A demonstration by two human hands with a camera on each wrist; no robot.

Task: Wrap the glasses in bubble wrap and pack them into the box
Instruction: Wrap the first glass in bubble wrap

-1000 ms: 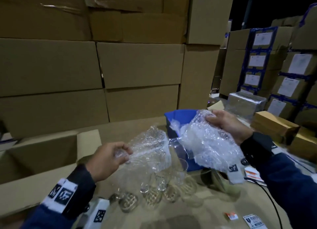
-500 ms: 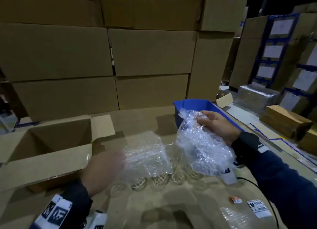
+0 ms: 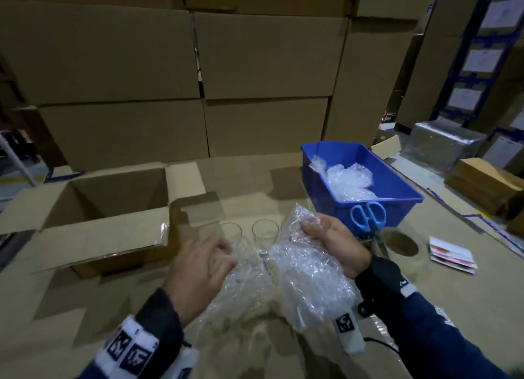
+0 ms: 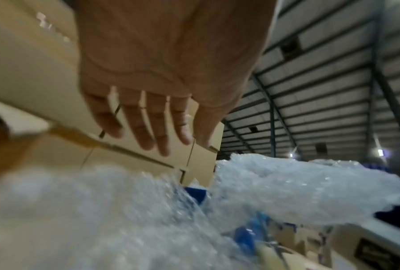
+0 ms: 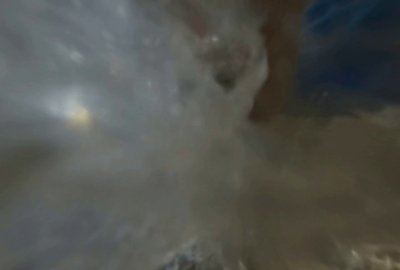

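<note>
On the cardboard work surface (image 3: 425, 279), two clear drinking glasses (image 3: 261, 232) stand upright side by side, just behind a loose sheet of bubble wrap (image 3: 249, 290) lying flat. The left hand (image 3: 198, 268) hovers above this sheet with fingers (image 4: 148, 131) extended and slightly spread — it grips nothing. The right hand (image 3: 334, 245) has its fingers curled round a second, crumpled piece of bubble wrap (image 3: 309, 276), held above the surface; the right wrist view is too blurred to add detail. The open cardboard box (image 3: 93, 208) sits to the left, flaps raised, well apart from the glasses. Behind the right hand stands a blue plastic bin (image 3: 397, 186) holding more bubble wrap, with blue-handled scissors (image 3: 368, 217) against its near wall. A tape roll (image 3: 402, 244) lies to the right.
</note>
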